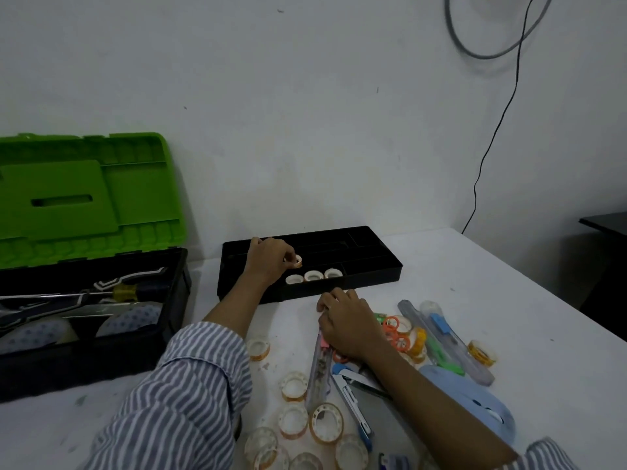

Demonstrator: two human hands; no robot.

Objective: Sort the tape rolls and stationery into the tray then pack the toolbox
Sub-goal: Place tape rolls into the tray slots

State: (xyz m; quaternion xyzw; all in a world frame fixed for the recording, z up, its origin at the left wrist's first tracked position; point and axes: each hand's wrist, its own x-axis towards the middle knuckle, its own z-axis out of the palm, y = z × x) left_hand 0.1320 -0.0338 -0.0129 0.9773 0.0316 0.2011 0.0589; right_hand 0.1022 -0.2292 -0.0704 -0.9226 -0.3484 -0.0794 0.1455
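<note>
Three tape rolls (314, 275) in black tray (373, 280), fourth roll (298, 261) pinched in left hand (268, 262); right hand (346, 322) unclear.

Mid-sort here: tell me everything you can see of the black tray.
The black tray looks like moulded plastic, long and rectangular, split into several compartments. It sits flat on the white table by the wall, right of the open toolbox. Three tape rolls lie flat in a row in its front compartment. The left hand pinches a fourth roll just behind them, its wrist over the tray's front-left edge. The right hand is close to the front side; contact unclear.
</note>
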